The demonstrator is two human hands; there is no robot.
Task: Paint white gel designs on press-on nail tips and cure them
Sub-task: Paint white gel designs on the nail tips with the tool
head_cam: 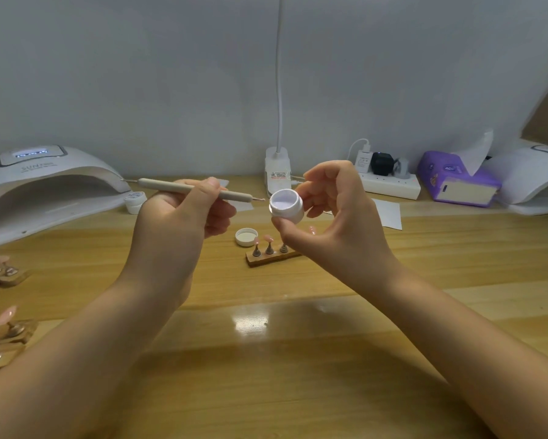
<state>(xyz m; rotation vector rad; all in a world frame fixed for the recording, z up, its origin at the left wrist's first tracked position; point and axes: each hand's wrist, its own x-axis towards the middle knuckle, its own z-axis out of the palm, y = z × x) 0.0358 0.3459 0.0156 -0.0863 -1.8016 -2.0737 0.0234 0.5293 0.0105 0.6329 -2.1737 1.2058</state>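
My left hand [184, 213] grips a beige dotting pen [171, 186] held level, its fine tip pointing right and just short of a small white gel pot [287, 207]. My right hand [333, 213] holds that open pot tilted toward the pen, thumb below and fingers behind. The pot's white lid [246, 236] lies on the table underneath. A wooden holder [271, 257] with pink nail tips [268, 238] on small metal stands sits below the pot, partly hidden by my right hand.
A white curing lamp [44, 191] stands at the back left with a small jar [136, 201] beside it. Another lamp [532, 179], a purple tissue pack [456, 182] and a power strip [390, 185] line the back right. More nail tip holders [0, 331] lie at the left edge.
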